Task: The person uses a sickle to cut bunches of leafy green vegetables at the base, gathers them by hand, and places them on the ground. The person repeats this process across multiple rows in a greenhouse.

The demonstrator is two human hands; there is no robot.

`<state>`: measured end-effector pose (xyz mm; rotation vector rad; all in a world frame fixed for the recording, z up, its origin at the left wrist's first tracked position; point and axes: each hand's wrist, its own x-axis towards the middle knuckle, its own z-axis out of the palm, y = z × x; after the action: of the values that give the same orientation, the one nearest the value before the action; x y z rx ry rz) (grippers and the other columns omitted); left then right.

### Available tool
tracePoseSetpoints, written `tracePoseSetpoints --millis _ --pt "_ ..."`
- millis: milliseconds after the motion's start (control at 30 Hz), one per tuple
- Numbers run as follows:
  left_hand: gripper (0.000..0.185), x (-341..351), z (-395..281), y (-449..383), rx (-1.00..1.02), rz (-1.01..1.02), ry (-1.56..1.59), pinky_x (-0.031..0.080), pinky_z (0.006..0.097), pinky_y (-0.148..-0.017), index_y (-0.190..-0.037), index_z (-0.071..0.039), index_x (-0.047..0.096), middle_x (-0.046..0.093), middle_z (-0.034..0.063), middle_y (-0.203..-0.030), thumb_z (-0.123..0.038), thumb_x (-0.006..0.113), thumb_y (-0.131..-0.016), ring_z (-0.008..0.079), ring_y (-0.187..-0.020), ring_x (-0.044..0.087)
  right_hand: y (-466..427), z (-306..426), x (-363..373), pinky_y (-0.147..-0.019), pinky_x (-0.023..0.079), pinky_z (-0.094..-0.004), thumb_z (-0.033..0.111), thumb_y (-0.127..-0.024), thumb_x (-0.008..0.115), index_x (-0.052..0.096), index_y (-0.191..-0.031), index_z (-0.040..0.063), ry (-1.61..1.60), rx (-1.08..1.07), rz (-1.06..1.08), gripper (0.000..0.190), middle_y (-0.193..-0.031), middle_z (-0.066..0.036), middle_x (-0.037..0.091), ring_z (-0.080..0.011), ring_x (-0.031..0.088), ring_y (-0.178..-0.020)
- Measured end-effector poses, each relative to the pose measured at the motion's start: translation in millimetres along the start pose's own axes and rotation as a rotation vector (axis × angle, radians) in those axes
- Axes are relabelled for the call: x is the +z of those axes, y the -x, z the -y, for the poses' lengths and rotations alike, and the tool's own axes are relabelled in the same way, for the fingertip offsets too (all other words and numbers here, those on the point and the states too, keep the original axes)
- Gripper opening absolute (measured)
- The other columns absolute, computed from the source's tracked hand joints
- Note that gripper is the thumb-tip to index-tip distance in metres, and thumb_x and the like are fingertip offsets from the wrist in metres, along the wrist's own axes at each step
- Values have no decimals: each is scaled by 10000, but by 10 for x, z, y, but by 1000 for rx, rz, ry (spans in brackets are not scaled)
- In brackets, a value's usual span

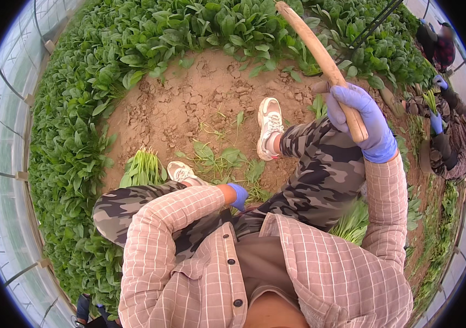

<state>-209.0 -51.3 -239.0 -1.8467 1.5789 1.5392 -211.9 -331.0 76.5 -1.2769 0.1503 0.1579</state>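
Note:
My right hand (360,112), in a purple-blue glove, is closed around a curved wooden handle (319,49). The handle slants from my palm up to the top of the view; whether a blade is fixed to it I cannot tell. My left hand (239,197), gloved in the same colour, is low between my thighs, its fingers mostly hidden. Loose leafy greens (233,158), spinach by their look, lie on the soil just beyond it. A bunch of cut greens (144,166) rests beside my left shoe, stems pointing away from me. More cut greens (351,223) are partly hidden by my right thigh.
Dense leafy plants (81,123) grow ahead and at left. Cracked bare soil (200,86) surrounds my shoes. At right, a person (450,139) in blue gloves holds greens; another person (442,49) is farther off. Part of a person (83,309) shows at bottom left. Clear sheeting on hoops borders the bed.

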Motion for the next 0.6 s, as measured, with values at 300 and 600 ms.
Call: tracePoseSetpoints --millis 300,600 --pt "296 312 -164 -563 300 227 -27 520 458 -760 -1070 -92 691 696 155 -1022 -215 600 -816 355 -958 663 -407 -129 -271 -414 319 -199 240 -825 651 511 -1151 -123 -39 175 -253 507 -552 -29 510 -75 442 -420" --pt "299 29 752 -947 627 329 194 524 457 -783 -1045 -89 700 692 187 -989 -256 580 -829 359 -943 665 -1549 69 -544 -452 372 -207 189 -679 794 525 -1125 -129 -145 498 -636 610 -580 -60 576 -104 500 -443"
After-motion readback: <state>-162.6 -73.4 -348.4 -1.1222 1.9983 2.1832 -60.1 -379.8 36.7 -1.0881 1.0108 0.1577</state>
